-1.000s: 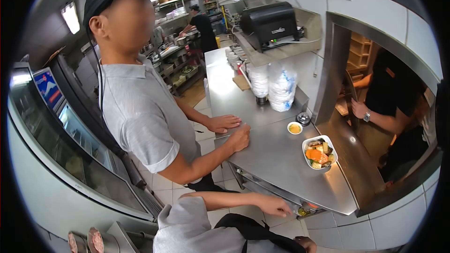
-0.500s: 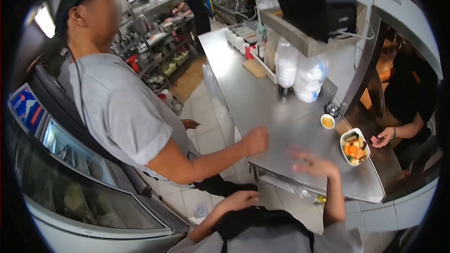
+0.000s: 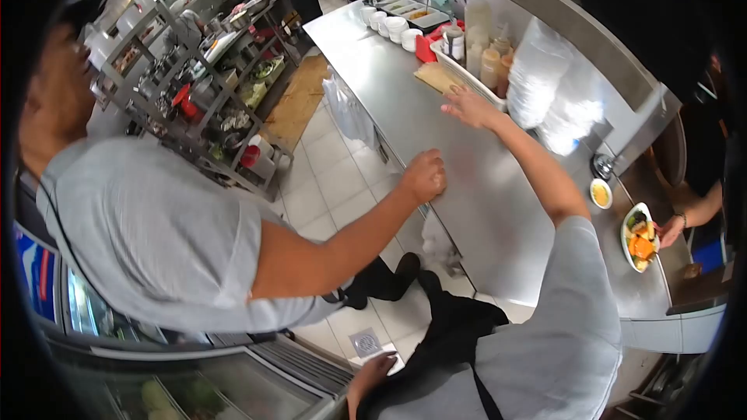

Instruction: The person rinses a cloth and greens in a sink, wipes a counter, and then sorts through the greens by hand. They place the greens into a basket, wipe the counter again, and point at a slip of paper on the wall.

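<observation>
My right hand (image 3: 468, 106) reaches far across the steel counter, fingers stretched out and spread. Its fingertips are right at the near edge of a folded tan cloth (image 3: 437, 78), and nothing shows in its grasp. Low in the view, my left hand (image 3: 377, 371) hangs beside my black apron (image 3: 455, 313). A small white edge shows by its fingers; I cannot tell whether the hand holds it. A co-worker's closed hand (image 3: 426, 176) rests at the counter's front edge, left of my right forearm.
Sauce bottles (image 3: 490, 68) stand in a white tray behind the cloth. Stacked white cups (image 3: 395, 29) are farther left. At the right, another person's hand (image 3: 670, 231) touches a bowl of vegetables (image 3: 640, 250), near a small yellow-filled dish (image 3: 600, 194). Plastic-wrapped containers (image 3: 556, 85) stand nearby.
My right hand has moved forward and left across the counter to the cloth. My left hand has dropped lower. The person at the right has brought a hand to the bowl.
</observation>
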A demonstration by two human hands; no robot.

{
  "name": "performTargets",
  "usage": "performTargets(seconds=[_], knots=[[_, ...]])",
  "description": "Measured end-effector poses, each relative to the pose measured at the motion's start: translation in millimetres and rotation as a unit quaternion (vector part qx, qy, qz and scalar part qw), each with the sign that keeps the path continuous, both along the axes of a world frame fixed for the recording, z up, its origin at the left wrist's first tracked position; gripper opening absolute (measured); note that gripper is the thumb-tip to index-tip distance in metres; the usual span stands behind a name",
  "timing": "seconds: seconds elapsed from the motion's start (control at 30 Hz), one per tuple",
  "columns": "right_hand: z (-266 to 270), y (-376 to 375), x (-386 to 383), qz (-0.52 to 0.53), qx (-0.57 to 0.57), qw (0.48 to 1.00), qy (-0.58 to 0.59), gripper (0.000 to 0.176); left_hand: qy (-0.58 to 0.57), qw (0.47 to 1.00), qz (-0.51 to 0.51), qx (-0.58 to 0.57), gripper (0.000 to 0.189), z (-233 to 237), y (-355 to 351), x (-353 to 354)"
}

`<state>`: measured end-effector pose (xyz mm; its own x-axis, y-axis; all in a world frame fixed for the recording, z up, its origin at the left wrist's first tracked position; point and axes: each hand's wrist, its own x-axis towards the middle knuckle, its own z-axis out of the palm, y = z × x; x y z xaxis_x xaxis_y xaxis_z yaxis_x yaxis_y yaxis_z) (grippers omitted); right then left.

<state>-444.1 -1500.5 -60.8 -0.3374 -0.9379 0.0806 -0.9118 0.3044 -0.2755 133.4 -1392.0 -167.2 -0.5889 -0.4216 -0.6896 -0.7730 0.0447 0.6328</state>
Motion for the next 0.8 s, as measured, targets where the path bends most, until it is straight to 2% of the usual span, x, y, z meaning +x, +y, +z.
performTargets(seconds=[0.03, 0.1, 0.17, 0.2, 0.27, 0.3, 0.37, 0.4, 0.47, 0.5, 0.53, 0.57, 0.6, 0.63, 0.67, 0.73, 0.77, 0.8], knots=[[-11, -27, -24, -0.005, -0.009, 1.0, -0.001, 0.059, -0.003, 0.999, 0.008, 0.038, 0.038, -9, -13, -4], [-43, -84, -73, -0.034, 0.085, 0.993, -0.073, 0.058, 0.085, 0.993, 0.016, 0.077, 0.038, -121, -40, 29], [-87, -125, -91, -0.137, 0.068, 0.988, -0.03, 0.062, 0.038, 0.996, 0.037, 0.075, 0.037, -112, -78, 0], [-91, -147, -85, -0.137, 0.055, 0.988, -0.035, 0.062, 0.012, 0.996, 0.05, 0.077, 0.037, -101, -96, -14], [-99, -186, -63, -0.222, -0.021, 0.972, -0.073, 0.064, -0.016, 0.995, 0.065, 0.077, 0.037, -88, -132, -34], [-91, -211, -65, -0.227, -0.022, 0.971, -0.077, 0.064, -0.025, 0.994, 0.069, 0.075, 0.036, -85, -149, -42], [-76, -264, -73, -0.141, 0.071, 0.977, -0.14, 0.062, -0.038, 0.994, 0.075, 0.074, 0.036, -79, -181, -54], [-72, -286, -77, -0.139, 0.06, 0.978, -0.142, 0.062, -0.042, 0.994, 0.076, 0.072, 0.035, -78, -194, -58], [-74, -348, -84, -0.177, 0.072, 0.973, -0.127, 0.048, -0.049, 0.993, 0.081, 0.066, 0.035, -79, -217, -64], [-90, -389, -89, -0.169, 0.062, 0.975, -0.129, 0.048, -0.054, 0.993, 0.082, 0.063, 0.035, -79, -228, -68], [-124, -435, -95, -0.014, 0.055, 0.994, -0.096, 0.048, -0.058, 0.993, 0.082, 0.062, 0.034, -81, -235, -69], [-122, -436, -83, 0.137, 0.054, 0.987, -0.063, 0.048, -0.06, 0.993, 0.078, 0.061, 0.034, -83, -243, -70], [-123, -429, -68, 0.115, 0.081, 0.988, -0.07, 0.049, -0.058, 0.994, 0.069, 0.062, 0.034, -86, -249, -72], [-86, -403, -35, 0.092, 0.107, 0.987, -0.077, 0.049, -0.054, 0.995, 0.058, 0.064, 0.034, -88, -254, -73], [-82, -392, -36, 0.08, 0.117, 0.987, -0.079, 0.049, -0.049, 0.996, 0.043, 0.065, 0.033, -91, -258, -75], [-76, -357, -52, 0.064, 0.112, 0.974, -0.187, 0.06, -0.038, 0.997, 0.004, 0.069, 0.033, -99, -267, -79], [-91, -340, -68, 0.043, 0.114, 0.974, -0.19, 0.06, -0.032, 0.997, -0.019, 0.073, 0.032, -101, -271, -81], [-103, -320, -84, -0.04, 0.076, 0.98, -0.18, 0.054, -0.024, 0.996, -0.042, 0.074, 0.032, -104, -276, -82]])
